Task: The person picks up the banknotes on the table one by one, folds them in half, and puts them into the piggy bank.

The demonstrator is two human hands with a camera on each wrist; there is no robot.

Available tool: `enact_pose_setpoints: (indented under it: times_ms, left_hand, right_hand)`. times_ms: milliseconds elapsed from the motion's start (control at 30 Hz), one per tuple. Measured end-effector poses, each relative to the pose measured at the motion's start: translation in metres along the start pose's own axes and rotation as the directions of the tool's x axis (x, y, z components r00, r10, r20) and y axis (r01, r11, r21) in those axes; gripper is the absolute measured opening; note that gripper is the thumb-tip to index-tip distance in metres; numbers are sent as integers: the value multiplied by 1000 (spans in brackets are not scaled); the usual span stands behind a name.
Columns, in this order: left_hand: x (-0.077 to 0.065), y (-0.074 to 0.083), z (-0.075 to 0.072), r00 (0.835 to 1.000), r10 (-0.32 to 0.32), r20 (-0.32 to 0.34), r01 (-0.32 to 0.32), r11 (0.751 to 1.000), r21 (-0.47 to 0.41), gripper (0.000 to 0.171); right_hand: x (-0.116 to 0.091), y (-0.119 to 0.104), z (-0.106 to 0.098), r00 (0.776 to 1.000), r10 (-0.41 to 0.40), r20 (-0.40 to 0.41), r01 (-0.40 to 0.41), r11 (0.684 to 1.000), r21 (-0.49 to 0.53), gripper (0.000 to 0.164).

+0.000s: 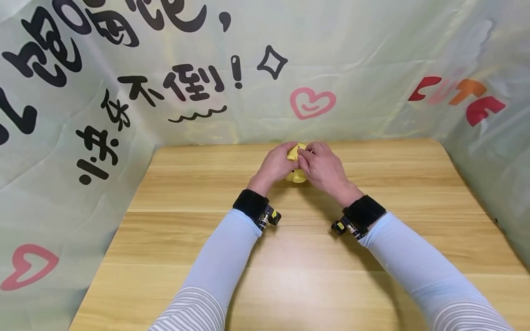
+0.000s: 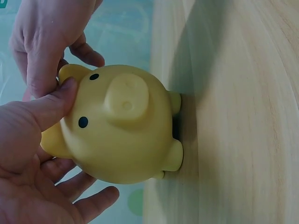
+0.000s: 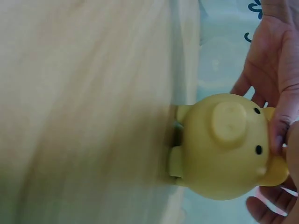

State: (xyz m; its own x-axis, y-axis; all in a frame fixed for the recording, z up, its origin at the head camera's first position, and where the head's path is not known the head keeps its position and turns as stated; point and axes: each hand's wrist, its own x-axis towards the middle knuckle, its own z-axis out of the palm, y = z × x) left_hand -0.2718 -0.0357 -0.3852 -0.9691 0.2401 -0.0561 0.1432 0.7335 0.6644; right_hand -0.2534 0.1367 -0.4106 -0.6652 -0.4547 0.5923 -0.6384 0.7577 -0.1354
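A yellow piggy bank [image 1: 297, 176] with black dot eyes, a round snout and stubby feet stands upright at the far side of the wooden table, facing the person. My left hand [image 1: 276, 162] grips it from the left. In the left wrist view, that thumb presses the forehead between the ears, and the other fingers spread behind the body. My right hand [image 1: 325, 168] is bent over the top of the piggy bank, close beside the left thumb. Its fingertips are behind the head; whether they pinch anything is hidden. In the right wrist view, the piggy bank [image 3: 210, 149] stands with its feet on the table.
Around the wooden table [image 1: 298, 257] hangs a pale printed cloth [image 1: 372, 69] with black lettering and pink hearts. Its back part rises just behind the piggy bank. Both wrists carry black straps with small cameras.
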Motion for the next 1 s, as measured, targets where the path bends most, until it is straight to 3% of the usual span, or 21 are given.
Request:
enact_pose_setpoints:
  times_ms: [200,367,567,767,1000]
  left_hand:
    - [2,0,-2,1000,-18,5,18,1000,2,71]
    - [1,-2,-3,1000,-27,10,27,1000,-15,71]
    - [2,-5,-2,1000,-14,4,14,999,-46,73]
    - [7,-5,-1,1000,-22,17,23,999,-40,75]
    - [12,-9,-1,1000,-15,23,15,1000,-18,77]
  right_hand:
    - [0,-1,6,998,54,-14,-54,997,55,30]
    - [0,-2,9,994,112,19,-113,988,106,33]
    - [0,-2,11,971,230,72,-239,952,190,42]
    - [-2,0,11,956,280,85,-293,927,236,43]
    - [-6,2,8,931,326,167,-362,890,279,47]
